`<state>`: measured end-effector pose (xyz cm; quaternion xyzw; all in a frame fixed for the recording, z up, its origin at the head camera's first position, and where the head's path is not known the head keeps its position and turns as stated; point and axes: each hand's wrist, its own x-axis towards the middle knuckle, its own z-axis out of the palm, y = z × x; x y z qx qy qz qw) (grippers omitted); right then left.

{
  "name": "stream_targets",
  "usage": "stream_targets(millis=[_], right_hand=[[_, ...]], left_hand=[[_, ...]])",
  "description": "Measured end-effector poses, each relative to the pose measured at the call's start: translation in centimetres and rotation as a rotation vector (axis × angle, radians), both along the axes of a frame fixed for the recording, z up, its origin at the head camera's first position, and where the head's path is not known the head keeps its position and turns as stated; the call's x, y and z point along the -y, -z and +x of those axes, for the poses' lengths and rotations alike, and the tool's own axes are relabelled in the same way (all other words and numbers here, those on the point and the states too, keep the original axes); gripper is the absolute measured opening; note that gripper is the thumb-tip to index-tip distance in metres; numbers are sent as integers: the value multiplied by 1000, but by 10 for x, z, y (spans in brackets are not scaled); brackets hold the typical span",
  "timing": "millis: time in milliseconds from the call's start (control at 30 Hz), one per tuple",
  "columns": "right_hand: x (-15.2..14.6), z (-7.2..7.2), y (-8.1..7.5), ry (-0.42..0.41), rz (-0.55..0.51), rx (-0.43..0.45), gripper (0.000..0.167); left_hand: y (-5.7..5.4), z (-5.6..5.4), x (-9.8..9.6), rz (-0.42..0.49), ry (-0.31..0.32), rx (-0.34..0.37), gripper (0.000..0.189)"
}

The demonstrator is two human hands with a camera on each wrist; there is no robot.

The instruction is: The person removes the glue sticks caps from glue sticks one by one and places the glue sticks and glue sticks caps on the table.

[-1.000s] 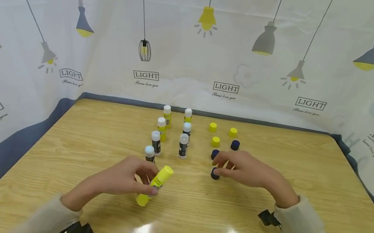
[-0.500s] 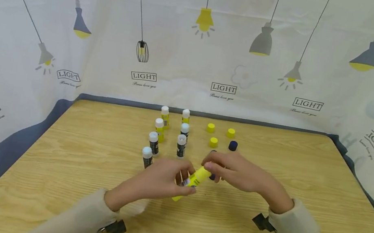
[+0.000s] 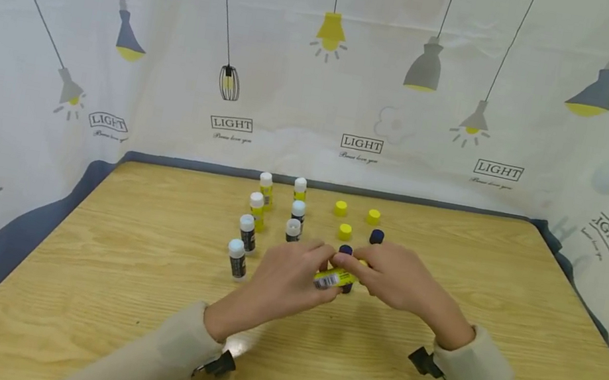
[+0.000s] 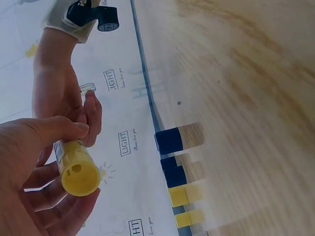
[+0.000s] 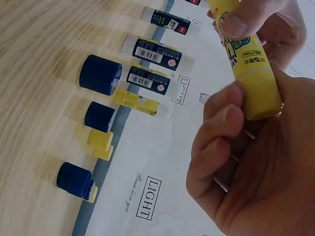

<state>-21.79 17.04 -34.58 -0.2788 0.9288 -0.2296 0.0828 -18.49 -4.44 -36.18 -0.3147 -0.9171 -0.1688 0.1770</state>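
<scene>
Both hands meet on a yellow glue stick (image 3: pixel 328 279), held tilted above the table. My left hand (image 3: pixel 283 280) grips its body, and the left wrist view shows the round hollow base of the stick (image 4: pixel 80 179) facing out between thumb and fingers. My right hand (image 3: pixel 401 280) pinches the other end, where the smooth yellow cap (image 5: pixel 260 96) is on the stick. Right below the hands sits a dark blue cap (image 3: pixel 347 288), partly covered by them. Another dark blue cap (image 3: pixel 345 249) shows just behind the fingertips.
Uncapped glue sticks with white tops stand in two rows at the left, yellow ones (image 3: pixel 256 215) behind and dark ones (image 3: pixel 237 263) nearer. Farther back to the right lie yellow caps (image 3: pixel 345 232) and a third dark blue cap (image 3: pixel 376 236). A printed curtain borders the wooden table (image 3: pixel 104 264).
My left hand has carried the yellow glue stick rightward to the right hand, tipping it nearer to level. My right hand has left the dark blue cap and taken the stick's capped end.
</scene>
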Motion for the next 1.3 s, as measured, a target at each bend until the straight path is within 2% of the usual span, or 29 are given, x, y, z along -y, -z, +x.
stream_targets(millis=[133,300,567,800,900,1033,1167,1233,1300], right_hand=[[1,0,-2,26,2,-20,59],[2,1,-2,32,-32,-84,54],[2,4,0,10,-119,-247,54],[1,0,0,-76,-90,-249,39],[2,-2,2,-99,-69,-237,37],[3,-2,4,-52,-72,-187,44],[4,-1,4,15,-87,-142,53],[4,-1,3,34,-95,-125,55],[4,-1,2,44,-97,-115,59]], left_hand=[[-2,1,2,-18,-13,-51,31],[-4,1,2,21,6,-21,32],[-6,-6,4,121,112,197,33],[-12,-9,8,96,182,378,26],[-13,-9,10,71,178,433,26],[-13,-8,10,59,112,420,31],[-12,-6,9,79,42,303,35],[-11,-5,9,87,26,250,35],[-11,-5,9,89,26,228,34]])
